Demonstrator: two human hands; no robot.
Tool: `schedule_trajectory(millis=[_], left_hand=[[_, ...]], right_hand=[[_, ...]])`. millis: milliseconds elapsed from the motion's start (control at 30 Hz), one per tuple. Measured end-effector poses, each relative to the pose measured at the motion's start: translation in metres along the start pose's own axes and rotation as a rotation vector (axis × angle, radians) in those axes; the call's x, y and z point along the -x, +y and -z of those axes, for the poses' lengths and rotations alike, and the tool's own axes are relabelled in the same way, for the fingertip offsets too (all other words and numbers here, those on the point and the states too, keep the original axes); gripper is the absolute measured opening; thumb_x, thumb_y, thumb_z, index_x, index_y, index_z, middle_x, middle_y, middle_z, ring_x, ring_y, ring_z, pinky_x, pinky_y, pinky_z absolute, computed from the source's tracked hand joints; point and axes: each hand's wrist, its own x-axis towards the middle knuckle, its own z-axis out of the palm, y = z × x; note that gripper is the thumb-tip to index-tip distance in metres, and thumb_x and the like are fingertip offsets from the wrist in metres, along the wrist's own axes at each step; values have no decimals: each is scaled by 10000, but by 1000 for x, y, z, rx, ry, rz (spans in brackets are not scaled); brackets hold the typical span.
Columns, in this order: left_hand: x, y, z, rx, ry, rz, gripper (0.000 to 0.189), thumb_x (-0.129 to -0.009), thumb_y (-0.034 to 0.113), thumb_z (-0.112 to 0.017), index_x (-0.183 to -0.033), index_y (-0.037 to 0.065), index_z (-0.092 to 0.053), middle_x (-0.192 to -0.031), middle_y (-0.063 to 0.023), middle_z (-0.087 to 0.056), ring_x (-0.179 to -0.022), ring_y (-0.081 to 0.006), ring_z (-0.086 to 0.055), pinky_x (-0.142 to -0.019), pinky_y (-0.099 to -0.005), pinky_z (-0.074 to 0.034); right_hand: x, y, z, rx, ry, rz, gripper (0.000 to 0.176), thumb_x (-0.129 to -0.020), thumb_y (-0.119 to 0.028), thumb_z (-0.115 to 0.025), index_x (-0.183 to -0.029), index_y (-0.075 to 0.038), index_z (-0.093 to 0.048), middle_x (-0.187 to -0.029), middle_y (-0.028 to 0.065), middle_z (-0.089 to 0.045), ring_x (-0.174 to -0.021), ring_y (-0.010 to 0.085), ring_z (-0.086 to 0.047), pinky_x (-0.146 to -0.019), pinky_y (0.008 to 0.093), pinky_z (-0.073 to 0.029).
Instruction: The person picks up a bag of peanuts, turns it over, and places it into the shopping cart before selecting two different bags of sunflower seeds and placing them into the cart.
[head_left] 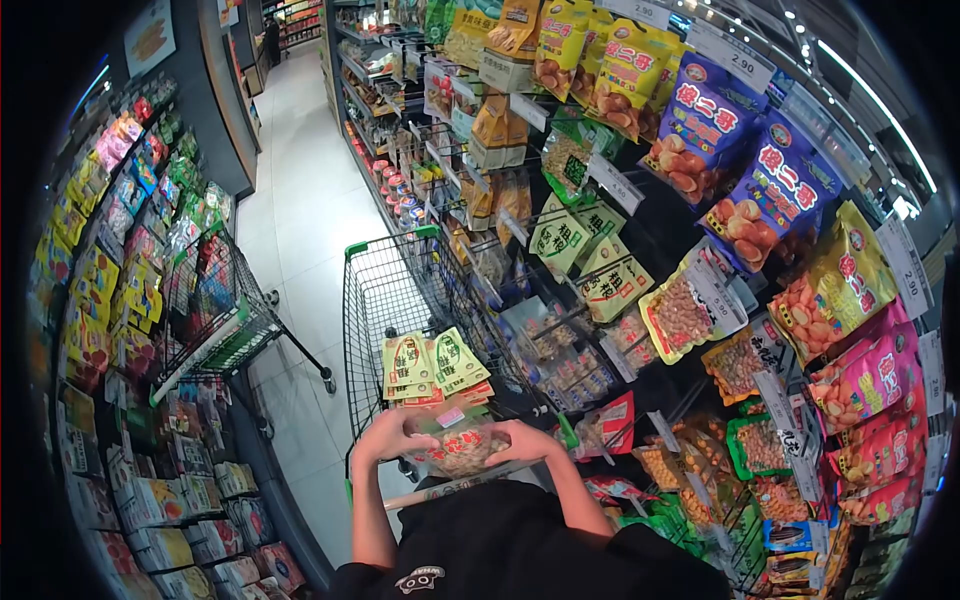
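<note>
Left hand: The person's left hand is gripping one side of a clear snack bag, its fingers curling over the plastic.
Right hand: The right hand is grasping the other side of the same bag, thumb and fingers pressing against it.
Snack bag: It is hanging between both hands, above the near end of a wire shopping cart, and is showing tan contents, red print and a small pink-and-white label.
Cart: It is standing in front of the person, with its green-cornered far rim pointing up the aisle and its handle lying just below the bag.
Cart load: Pale green and cream packets are lying inside the cart, just beyond the bag, with red-edged packs showing beneath them.
Right side: Hanging bags of nuts and snacks are filling a dark rack; blue bags, yellow bags and a pink bag are hanging beside white price tags.
Left side: A second cart is standing near a shelf of colourful packets.
Floor: Pale tiles are running between the two sides.
Clothing: The person is wearing a black top.
</note>
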Motion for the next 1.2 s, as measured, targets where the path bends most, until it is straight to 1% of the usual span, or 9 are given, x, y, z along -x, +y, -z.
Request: schedule_trajectory(millis=[133,233,367,433,567,767,867,1100,1200], left_hand=[[-1,-2,-5,255,-100,-73,192,-872,228,-704,-943,54,-739,-624,-54,-621,-602,-72,-560,-570,-282,-461],[-10,-10,-10,250,12,-75,193,-900,183,-659,-832,16,-727,-601,-61,-612,-566,-68,-540,-555,-286,-459],[-38,-7,5,-7,316,-238,206,-896,173,-642,-823,-6,-713,-600,-127,-594,-507,-141,-534,-548,-317,-462],[-45,-5,15,114,403,-139,189,-884,185,-652,-834,16,-719,-614,-161,-581,-516,-259,-541,-570,-351,-466],[-58,-29,14,-81,500,-104,237,-906,248,-625,-858,37,-721,-686,-179,-624,-623,-339,-604,-601,-392,-483],[-83,-135,-69,-461,371,-77,322,-933,293,-565,-781,39,-692,-774,-202,-667,-731,-392,-651,-652,-477,-512],[-69,-193,-107,-498,145,134,385,-920,351,-576,-731,27,-662,-769,-217,-669,-730,-402,-659,-653,-498,-519],[-63,-224,-122,-498,107,131,400,-902,391,-597,-777,22,-689,-794,-203,-683,-765,-381,-671,-671,-488,-527],[-64,-238,-122,-593,57,167,408,-913,425,-576,-873,43,-713,-922,-174,-699,-904,-353,-667,-787,-483,-514]], right_hand=[[-7,13,11,48,11,71,707,-752,-136,-826,-1371,-2,-511,-1229,80,-639,-1124,127,-561,-982,316,-445],[-13,19,20,-409,114,75,509,-835,-72,-736,-1305,-5,-553,-1161,94,-669,-1045,135,-632,-849,277,-519],[-37,62,28,-662,850,66,284,-902,-94,-654,-1162,10,-605,-953,76,-720,-851,146,-687,-774,262,-536],[-47,121,16,-165,911,-9,234,-909,-121,-655,-1103,8,-627,-931,76,-716,-829,137,-687,-744,262,-537],[-34,129,-19,592,854,86,175,-855,-221,-703,-929,-63,-707,-920,90,-702,-924,268,-652,-861,387,-491],[-34,109,-18,395,858,-62,169,-839,-227,-713,-948,-98,-716,-916,73,-716,-957,278,-637,-888,386,-471],[-35,105,-17,344,868,-78,173,-844,-217,-711,-961,-89,-714,-907,71,-722,-942,262,-649,-884,378,-475],[-35,114,-16,311,857,-53,171,-862,-191,-695,-963,-54,-711,-905,98,-726,-885,240,-693,-831,344,-505],[-36,113,-15,264,851,-61,181,-872,-194,-689,-973,-45,-710,-915,105,-729,-881,230,-702,-820,330,-510]])
